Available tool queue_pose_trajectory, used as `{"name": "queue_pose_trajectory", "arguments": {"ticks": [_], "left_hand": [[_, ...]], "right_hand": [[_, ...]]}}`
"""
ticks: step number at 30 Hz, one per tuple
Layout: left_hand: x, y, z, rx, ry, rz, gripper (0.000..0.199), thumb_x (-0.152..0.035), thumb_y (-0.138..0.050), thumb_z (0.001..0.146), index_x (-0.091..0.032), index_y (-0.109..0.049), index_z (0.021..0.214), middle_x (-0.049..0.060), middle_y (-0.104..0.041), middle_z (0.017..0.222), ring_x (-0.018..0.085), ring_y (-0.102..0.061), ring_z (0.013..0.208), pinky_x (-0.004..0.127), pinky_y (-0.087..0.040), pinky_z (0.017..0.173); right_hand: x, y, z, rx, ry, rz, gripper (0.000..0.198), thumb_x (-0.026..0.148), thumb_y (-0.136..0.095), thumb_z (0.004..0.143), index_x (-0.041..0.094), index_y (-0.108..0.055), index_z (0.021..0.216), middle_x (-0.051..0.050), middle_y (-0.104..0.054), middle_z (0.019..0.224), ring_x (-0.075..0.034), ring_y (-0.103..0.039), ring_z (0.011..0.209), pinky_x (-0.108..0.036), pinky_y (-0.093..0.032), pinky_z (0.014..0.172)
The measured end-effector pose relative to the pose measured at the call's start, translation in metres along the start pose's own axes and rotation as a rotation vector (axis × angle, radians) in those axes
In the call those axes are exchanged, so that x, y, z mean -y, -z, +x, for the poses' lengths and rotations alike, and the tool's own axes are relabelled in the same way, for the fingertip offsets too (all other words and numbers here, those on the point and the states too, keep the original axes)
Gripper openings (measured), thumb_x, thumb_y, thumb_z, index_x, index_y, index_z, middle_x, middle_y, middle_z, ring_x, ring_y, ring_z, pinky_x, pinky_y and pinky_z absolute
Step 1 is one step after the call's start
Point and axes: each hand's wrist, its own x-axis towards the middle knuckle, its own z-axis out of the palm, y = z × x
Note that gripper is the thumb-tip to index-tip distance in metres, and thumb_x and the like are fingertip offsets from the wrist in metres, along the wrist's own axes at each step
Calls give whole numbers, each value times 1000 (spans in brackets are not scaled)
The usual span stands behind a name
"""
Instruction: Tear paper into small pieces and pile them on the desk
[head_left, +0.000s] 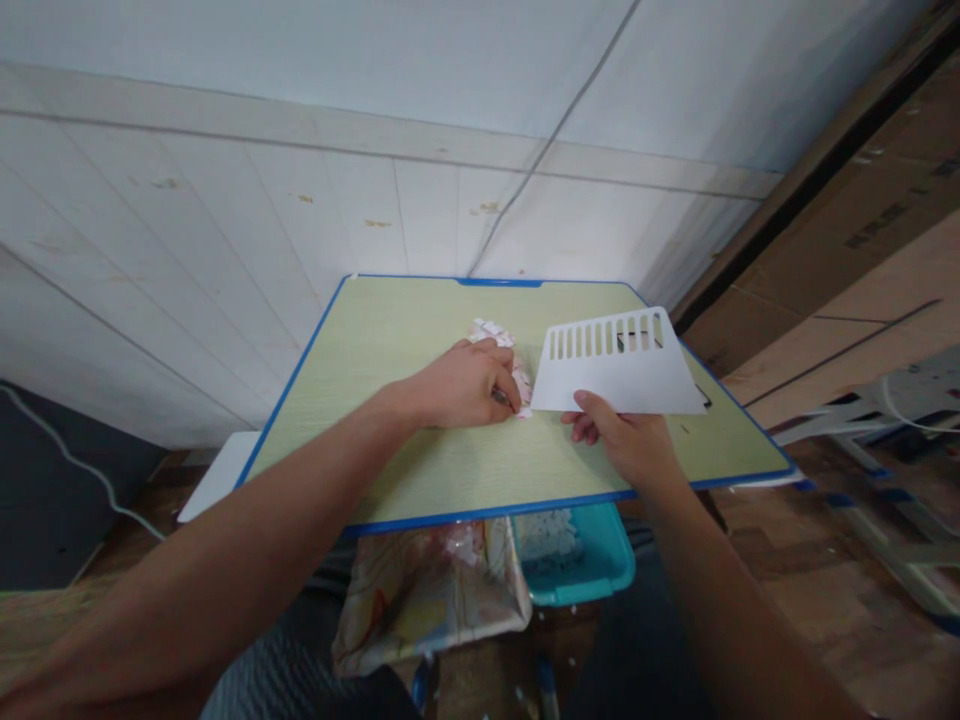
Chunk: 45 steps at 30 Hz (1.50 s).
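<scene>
"White flat sheet with a row of rounded slots (611, 385): where is it?"

"Above the right half of the pale yellow-green, blue-edged worktop (390, 330), its slots toward the far edge."

"And the fingers?"

"The right hand (615, 432) pinches the sheet's near side, thumb on top. The left hand (469, 385) is curled nearly closed at the small white-and-pink pieces (491, 332) near mid-worktop; whether it grips one, I cannot tell."

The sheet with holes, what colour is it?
White; the sheet shows best in the head view.
</scene>
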Motion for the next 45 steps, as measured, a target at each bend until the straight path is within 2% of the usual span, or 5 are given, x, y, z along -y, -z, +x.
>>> {"name": "queue_pose_trajectory", "arguments": {"ticks": [13,24,28,33,45], "left_hand": [[-2,0,0,7,18,7,23,-27,-83,98,-34,-100,111,8,-83,118,27,-74,112,41,-53,104],[-2,0,0,-10,19,23,19,-27,-83,95,-32,-99,103,8,-83,116,28,-75,111,42,-54,101],[-2,0,0,-18,29,30,17,-27,-82,95,-31,-98,101,8,-82,114,29,-74,111,42,-54,101],[-3,1,0,-34,7,5,22,-29,-83,97,-34,-99,111,8,-81,114,28,-73,112,41,-53,104],[0,1,2,-32,17,17,20,-28,-83,93,-31,-99,106,9,-82,112,30,-74,112,44,-52,104]], "right_hand": [[-5,0,1,-30,14,20,53,70,-79,90,24,-80,63,-11,-77,61,-23,-67,55,-37,-60,59],[-5,0,0,-57,2,44,50,65,-80,90,24,-81,62,-11,-78,61,-23,-68,54,-37,-61,58],[-9,2,2,-23,-7,62,46,62,-83,90,23,-82,65,-12,-80,63,-24,-70,55,-37,-61,58],[-8,1,1,-23,20,84,47,62,-82,92,23,-82,65,-11,-79,62,-23,-69,55,-36,-61,58],[-5,0,0,-23,14,40,46,61,-79,91,24,-79,64,-10,-78,62,-24,-70,56,-37,-61,61]]}}
